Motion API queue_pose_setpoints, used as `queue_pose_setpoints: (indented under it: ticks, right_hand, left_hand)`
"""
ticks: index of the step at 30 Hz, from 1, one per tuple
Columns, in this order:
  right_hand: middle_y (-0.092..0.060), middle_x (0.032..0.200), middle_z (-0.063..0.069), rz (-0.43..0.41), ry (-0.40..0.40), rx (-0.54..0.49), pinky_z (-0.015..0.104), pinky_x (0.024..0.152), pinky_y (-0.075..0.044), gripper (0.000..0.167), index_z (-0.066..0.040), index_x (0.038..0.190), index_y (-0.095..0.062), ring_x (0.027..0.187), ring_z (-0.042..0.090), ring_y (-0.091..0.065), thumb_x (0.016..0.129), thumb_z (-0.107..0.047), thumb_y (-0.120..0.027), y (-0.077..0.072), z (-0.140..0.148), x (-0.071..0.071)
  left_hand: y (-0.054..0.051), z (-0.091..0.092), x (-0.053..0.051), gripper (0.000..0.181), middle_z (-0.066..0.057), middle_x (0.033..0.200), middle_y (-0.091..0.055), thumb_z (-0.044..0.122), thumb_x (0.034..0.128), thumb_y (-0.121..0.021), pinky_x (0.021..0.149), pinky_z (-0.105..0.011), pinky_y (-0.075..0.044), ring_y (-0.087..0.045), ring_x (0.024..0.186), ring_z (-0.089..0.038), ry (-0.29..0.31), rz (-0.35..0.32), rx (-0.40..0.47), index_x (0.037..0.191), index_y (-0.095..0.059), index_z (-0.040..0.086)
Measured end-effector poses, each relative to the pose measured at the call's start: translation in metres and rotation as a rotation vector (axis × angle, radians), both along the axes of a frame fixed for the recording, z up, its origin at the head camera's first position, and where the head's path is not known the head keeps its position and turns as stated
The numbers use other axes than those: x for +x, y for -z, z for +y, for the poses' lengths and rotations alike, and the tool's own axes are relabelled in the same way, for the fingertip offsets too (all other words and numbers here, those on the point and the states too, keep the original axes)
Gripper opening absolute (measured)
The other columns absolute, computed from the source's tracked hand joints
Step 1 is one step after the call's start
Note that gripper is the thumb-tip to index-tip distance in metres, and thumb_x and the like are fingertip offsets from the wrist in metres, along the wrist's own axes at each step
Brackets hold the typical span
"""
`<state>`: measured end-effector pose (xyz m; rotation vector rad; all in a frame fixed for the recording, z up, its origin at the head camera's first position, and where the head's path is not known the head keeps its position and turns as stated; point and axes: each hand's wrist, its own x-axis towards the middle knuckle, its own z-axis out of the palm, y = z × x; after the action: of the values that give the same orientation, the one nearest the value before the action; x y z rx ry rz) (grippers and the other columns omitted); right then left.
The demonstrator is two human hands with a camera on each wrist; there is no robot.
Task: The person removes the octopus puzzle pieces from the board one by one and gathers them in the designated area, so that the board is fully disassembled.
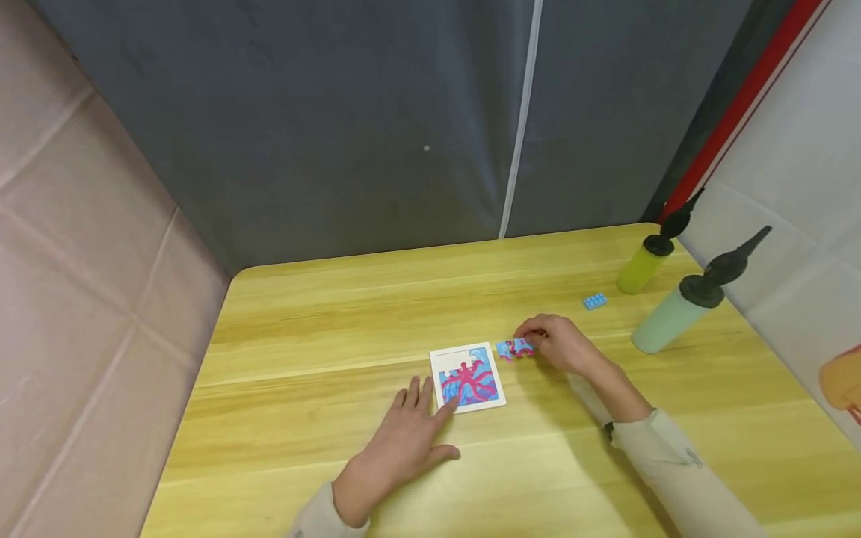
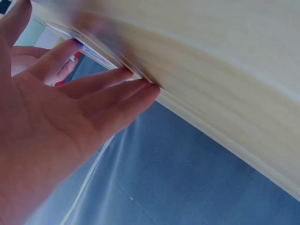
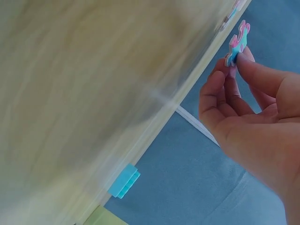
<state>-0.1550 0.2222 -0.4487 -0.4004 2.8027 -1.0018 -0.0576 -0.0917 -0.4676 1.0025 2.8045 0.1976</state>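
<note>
Piece (image 3: 240, 41), partly hidden in the right hand's (image 1: 563, 345) pinch, hovers above the tabletop (image 1: 303, 321), right of the octopus puzzle (image 1: 468, 377). The left hand (image 1: 403, 441) lies spread at its near-left corner. Both sleeves (image 1: 679, 463) are cut off. One loose piece (image 1: 504, 350), one brick (image 1: 595, 301) and two bottles (image 1: 669, 321) sit nearby.

Head cam looks fwd/down; wrist cams v. nr fingers (image 2: 124, 105).

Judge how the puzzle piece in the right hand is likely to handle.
The puzzle piece is probably stiff: pinched at one end by the right hand, it shows no sag. It looks light, being small and thin. Its flat shape makes rolling unlikely.
</note>
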Motion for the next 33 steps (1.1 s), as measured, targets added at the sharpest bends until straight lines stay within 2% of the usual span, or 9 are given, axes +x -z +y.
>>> queue_pose_setpoints:
  ticks: [10,22,33]
  right_hand:
    - [-0.075,0.112,0.016,-0.043,0.032,0.021,0.048,0.089,-0.055,0.023,-0.007,0.104,-0.077,0.102,0.029,-0.066,0.102,0.001,-0.056,0.0019,0.0043,-0.0022]
    - [-0.075,0.109,0.015,-0.031,0.041,0.075,0.052,0.093,-0.054,0.023,-0.006,0.102,-0.078,0.104,0.031,-0.066,0.1,0.001,-0.056,0.0037,0.0029,-0.0062]
    - [-0.075,0.109,0.016,-0.036,0.018,0.102,0.052,0.093,-0.054,0.021,-0.004,0.104,-0.077,0.103,0.03,-0.066,0.101,0.001,-0.057,0.0022,-0.0017,-0.009]
  left_hand:
    - [-0.0031,-0.0014,-0.0003,0.08,-0.034,0.159,-0.037,0.062,0.092,-0.065,0.116,-0.058,-0.041,-0.037,0.147,-0.054,0.001,-0.026,-0.013,0.158,-0.045,0.022]
    - [-0.0034,-0.0029,0.0016,0.08,-0.035,0.158,-0.038,0.061,0.0909,-0.067,0.116,-0.059,-0.042,-0.038,0.146,-0.056,0.004,-0.022,0.008,0.157,-0.046,0.021]
    - [-0.0025,-0.0031,0.006,0.08,-0.035,0.159,-0.037,0.061,0.0914,-0.067,0.116,-0.059,-0.041,-0.037,0.147,-0.055,-0.021,-0.039,0.004,0.158,-0.045,0.022]
